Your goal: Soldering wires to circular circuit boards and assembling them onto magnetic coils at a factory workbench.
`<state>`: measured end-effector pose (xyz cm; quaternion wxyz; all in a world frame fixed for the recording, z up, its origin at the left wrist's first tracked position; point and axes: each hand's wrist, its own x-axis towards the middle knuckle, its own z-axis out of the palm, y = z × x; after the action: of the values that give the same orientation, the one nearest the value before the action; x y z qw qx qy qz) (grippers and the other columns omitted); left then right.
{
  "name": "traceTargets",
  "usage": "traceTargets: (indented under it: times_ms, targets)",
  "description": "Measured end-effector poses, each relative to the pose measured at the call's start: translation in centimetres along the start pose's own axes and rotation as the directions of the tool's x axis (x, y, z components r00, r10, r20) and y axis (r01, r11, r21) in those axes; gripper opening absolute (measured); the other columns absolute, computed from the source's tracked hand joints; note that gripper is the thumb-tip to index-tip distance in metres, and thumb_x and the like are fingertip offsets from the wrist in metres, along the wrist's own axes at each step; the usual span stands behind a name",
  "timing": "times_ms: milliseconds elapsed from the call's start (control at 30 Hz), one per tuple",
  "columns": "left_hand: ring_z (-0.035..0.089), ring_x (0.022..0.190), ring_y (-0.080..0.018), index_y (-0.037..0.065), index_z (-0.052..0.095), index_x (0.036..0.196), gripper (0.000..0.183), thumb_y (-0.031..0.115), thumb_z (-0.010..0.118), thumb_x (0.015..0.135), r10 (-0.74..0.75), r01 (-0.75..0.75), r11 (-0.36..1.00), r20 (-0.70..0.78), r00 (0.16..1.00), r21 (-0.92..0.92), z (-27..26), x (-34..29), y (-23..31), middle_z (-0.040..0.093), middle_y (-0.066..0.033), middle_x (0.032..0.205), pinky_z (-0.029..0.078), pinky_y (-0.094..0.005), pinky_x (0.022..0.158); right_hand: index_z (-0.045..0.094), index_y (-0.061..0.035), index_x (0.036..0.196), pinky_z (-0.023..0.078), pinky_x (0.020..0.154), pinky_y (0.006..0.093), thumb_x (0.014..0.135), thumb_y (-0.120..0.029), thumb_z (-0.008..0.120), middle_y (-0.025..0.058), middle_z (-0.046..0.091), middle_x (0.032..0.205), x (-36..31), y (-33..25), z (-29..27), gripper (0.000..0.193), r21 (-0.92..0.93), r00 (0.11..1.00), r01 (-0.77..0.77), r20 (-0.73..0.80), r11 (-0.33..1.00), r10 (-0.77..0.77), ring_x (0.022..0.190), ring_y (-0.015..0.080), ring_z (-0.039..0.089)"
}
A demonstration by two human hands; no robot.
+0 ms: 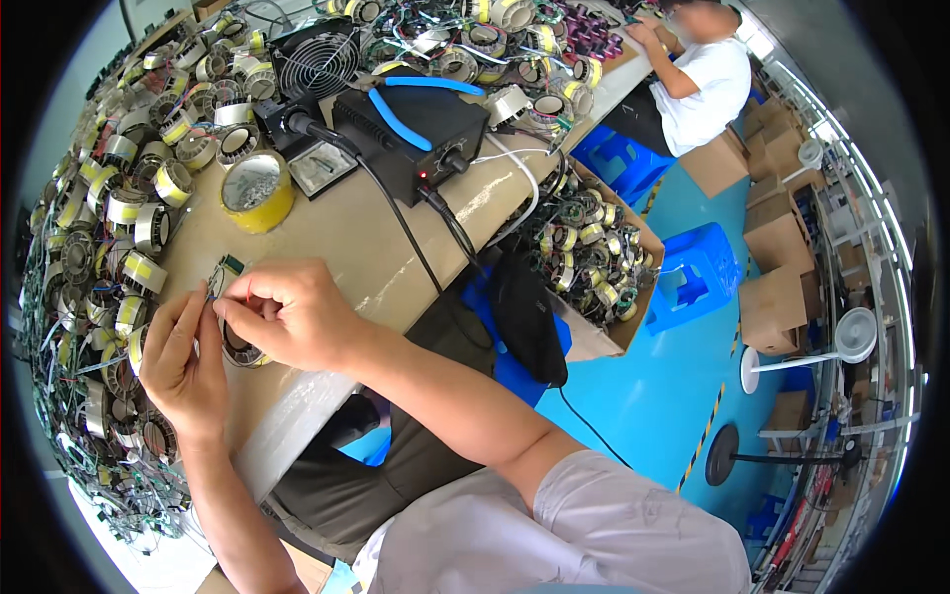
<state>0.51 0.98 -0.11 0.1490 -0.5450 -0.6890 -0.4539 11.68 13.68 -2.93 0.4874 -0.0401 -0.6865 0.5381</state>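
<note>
Over the near left of the workbench, my two hands meet at the fingertips. The fingers of my left hand (188, 371) are pressed together, pinching at the base of a small green circuit board (232, 264) with thin wires. Thumb and forefinger of my right hand (297, 312) close in a pinch beside it; what lies between them is too small to make out. Partly hidden under my right hand, a ring-shaped wound coil (240, 346) rests on the bench. A yellow tape roll (257, 193) with small pale bits inside stands just beyond my hands.
Piled coils (124, 208) with wires crowd the bench's left and far sides. Blue-handled pliers (401, 119) lie on a black soldering station (396, 148), its cable crossing the bench. A carton of coils (594, 252) and a blue stool (693, 277) stand right. Another person (698, 89) sits far right.
</note>
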Motion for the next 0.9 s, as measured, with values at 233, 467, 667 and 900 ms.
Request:
traceTargets:
  times_ms: [233, 467, 667, 900]
  targets:
    - [0.051, 0.069, -0.0063, -0.002, 0.075, 0.114, 0.028, -0.009, 0.069, 0.088, 0.028, -0.028, 0.999, -0.001, 1.0, -0.021, 0.0, 0.2, 0.4, 0.071, -0.0074, 0.1, 0.033, -0.0197, 0.052, 0.07, -0.0005, 0.082, 0.038, 0.046, 0.028, 0.086, -0.005, 0.075, 0.0045, 0.061, 0.065, 0.0, 0.2, -0.1, 0.008, -0.034, 0.999, 0.051, -0.001, 0.998, -0.051, 0.05, 0.0096, 0.051]
    - [0.057, 0.074, -0.009, -0.007, 0.073, 0.115, 0.024, -0.002, 0.066, 0.093, -0.009, 0.01, 1.0, 0.052, 0.999, -0.009, -0.5, 0.0, 0.5, 0.07, -0.014, 0.105, 0.042, -0.0205, 0.058, 0.068, -0.001, 0.08, 0.04, 0.048, 0.0322, 0.084, -0.004, 0.074, 0.0068, 0.061, 0.068, 0.0, 0.2, -0.1, 0.008, -0.05, 0.996, 0.092, 0.006, 0.995, -0.091, 0.053, 0.0172, 0.053]
    - [0.065, 0.087, -0.0172, -0.008, 0.073, 0.112, 0.02, -0.001, 0.068, 0.094, -0.165, 0.169, 0.98, 0.052, 0.985, -0.1, -0.6, -0.5, 0.3, 0.071, -0.0156, 0.107, 0.053, -0.0271, 0.073, 0.066, -0.001, 0.078, 0.041, 0.049, 0.0338, 0.083, -0.002, 0.074, 0.0071, 0.059, 0.068, 0.0, 0.1, -0.1, 0.009, -0.051, 0.993, 0.114, 0.017, 0.992, -0.113, 0.055, 0.0194, 0.055]
    - [0.065, 0.088, -0.0163, -0.006, 0.075, 0.108, 0.017, -0.002, 0.071, 0.092, -0.239, 0.24, 0.956, 0.026, 0.971, -0.17, -0.5, -0.5, 0.1, 0.072, -0.0141, 0.104, 0.054, -0.026, 0.073, 0.066, -0.0009, 0.079, 0.041, 0.048, 0.0332, 0.082, 0.0, 0.074, 0.0063, 0.059, 0.069, 0.0, 0.0, -0.1, 0.009, -0.04, 0.994, 0.109, 0.016, 0.993, -0.108, 0.053, 0.0179, 0.054]
